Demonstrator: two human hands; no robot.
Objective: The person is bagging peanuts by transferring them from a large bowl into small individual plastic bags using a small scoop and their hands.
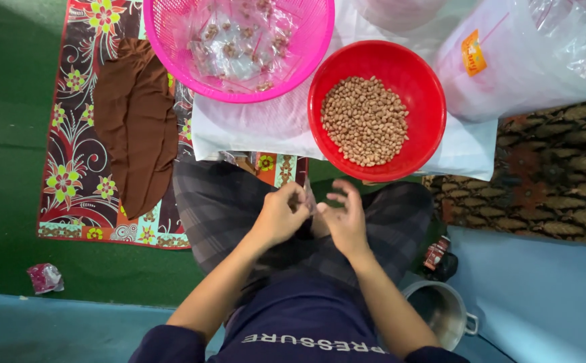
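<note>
a: what are the hands doing?
b: the left hand (pixel 281 216) and right hand (pixel 344 218) are meeting over the lap, both pinching a small clear packet (pixel 310 200); each grip is closing narrow on it.
a: and what is lying around them?
b: a red bowl (pixel 422 81) of peanuts (pixel 365 121) is sitting just ahead, a pink basket (pixel 172 33) holding filled packets beside it, and a metal pot (pixel 443 310) is standing near the right elbow.
</note>
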